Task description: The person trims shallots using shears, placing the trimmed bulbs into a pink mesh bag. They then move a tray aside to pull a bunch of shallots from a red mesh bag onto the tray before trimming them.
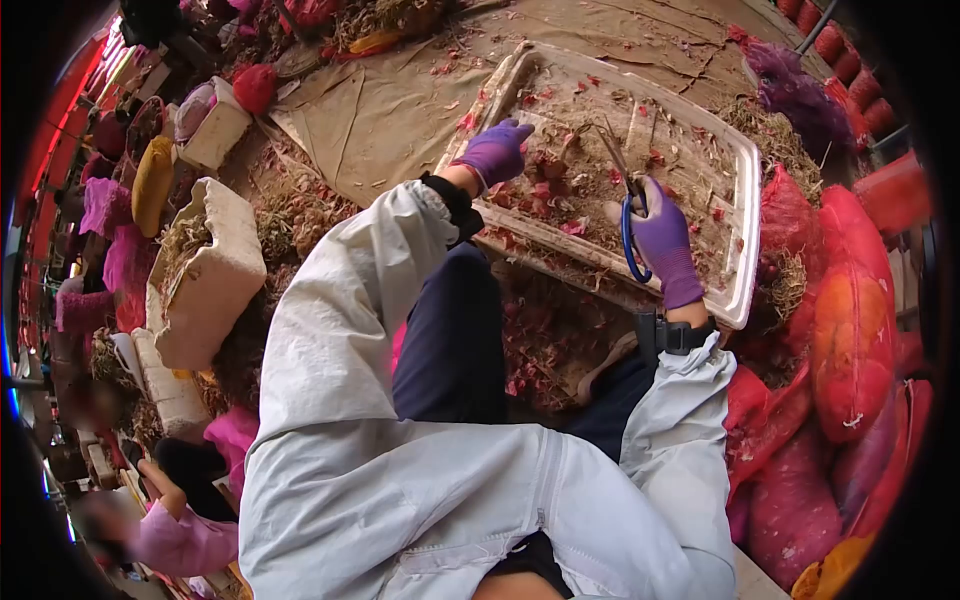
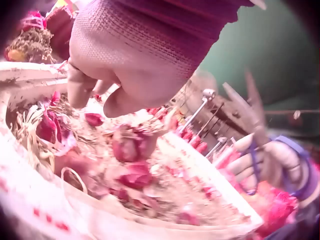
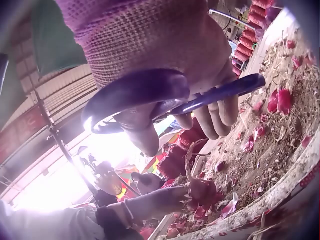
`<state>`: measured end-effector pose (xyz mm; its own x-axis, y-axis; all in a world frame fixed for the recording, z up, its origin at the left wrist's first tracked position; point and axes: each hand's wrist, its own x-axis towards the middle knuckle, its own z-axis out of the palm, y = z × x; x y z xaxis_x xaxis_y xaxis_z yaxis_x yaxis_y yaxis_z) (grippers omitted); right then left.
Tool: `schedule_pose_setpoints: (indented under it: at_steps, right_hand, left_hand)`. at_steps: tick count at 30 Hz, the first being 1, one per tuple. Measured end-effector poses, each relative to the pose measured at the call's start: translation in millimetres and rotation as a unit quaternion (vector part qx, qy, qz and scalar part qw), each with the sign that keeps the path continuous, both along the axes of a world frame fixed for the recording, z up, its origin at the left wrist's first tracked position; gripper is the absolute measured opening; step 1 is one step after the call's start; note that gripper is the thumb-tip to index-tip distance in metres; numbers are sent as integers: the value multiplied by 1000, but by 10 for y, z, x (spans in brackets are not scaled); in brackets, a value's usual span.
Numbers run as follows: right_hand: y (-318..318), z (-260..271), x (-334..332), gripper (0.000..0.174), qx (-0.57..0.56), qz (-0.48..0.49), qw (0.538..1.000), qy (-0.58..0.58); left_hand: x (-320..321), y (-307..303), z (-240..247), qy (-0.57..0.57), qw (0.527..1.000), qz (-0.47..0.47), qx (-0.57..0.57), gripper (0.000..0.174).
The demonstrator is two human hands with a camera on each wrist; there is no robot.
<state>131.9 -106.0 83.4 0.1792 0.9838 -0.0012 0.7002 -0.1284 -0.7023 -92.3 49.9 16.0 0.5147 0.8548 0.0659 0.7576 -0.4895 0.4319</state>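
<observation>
My left hand [image 1: 495, 155], in a purple glove, hangs low over the near left part of a white tray [image 1: 748, 240]. Its fingers bend loosely downward in the left wrist view, with a gap between thumb and fingers. Just below lies a red onion [image 2: 127, 145] with a dry stem, among red skins and dry scraps. In the right wrist view that hand's fingertips overlap a red onion [image 3: 202, 192]. My right hand [image 1: 662, 235], gloved too, grips blue-handled scissors [image 1: 628, 230] over the tray's right side. The scissor blades stand apart, pointing away from me.
Full red mesh sacks [image 1: 850, 340] crowd the right side, and a purple mesh bag [image 1: 800, 95] lies beyond the tray. Left stands a white foam box [image 1: 215, 285] with dry stalks. A brown ground sheet [image 1: 390, 120] stretches beyond. Another person in pink [image 1: 185, 530] sits at lower left.
</observation>
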Motion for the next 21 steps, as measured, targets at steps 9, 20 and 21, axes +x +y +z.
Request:
schedule_pose_setpoints:
  at_steps: [9,20,21]
  right_hand:
    - [-40,49,159,53,-4,-4,1000,27]
    - [-31,-263,-34,43,81,-3,993,-88]
    - [-49,-234,-46,43,82,0,993,-90]
  left_hand:
    - [83,356,-70,7,1000,-6,9,15]
    - [326,-531,660,-416,870,16,-264,14]
    - [330,-565,686,-419,869,18,-263,14]
